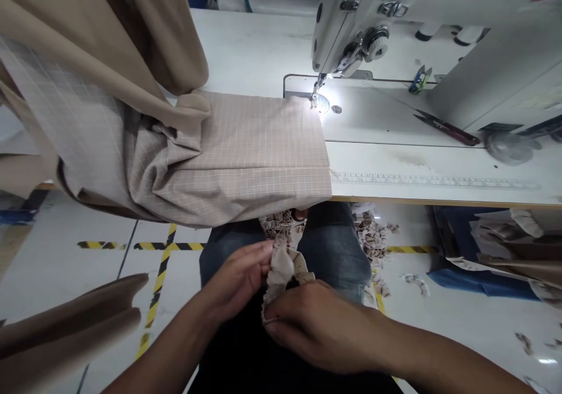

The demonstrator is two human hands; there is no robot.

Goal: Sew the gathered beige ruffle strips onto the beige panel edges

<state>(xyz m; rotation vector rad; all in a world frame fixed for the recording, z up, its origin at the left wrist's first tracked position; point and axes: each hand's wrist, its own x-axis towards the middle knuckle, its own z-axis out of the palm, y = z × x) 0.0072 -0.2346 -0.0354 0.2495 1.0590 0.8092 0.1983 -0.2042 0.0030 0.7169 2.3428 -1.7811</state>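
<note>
Over my lap, my right hand is closed around a gathered beige fabric strip with a frilly edge. My left hand has its fingertips against the strip's left edge, apparently pinching it near the top; the thumb is partly hidden. Above them, beige checked cloth lies flat on the sewing table. Its right corner reaches under the lit presser foot of a white sewing machine. Neither hand touches that cloth.
Brown cloth is bunched at the table's left. Thread snips lie by the machine base, and a printed ruler runs along the front edge. Ruffled scraps litter the floor beside my knees. Folded fabrics are at the right.
</note>
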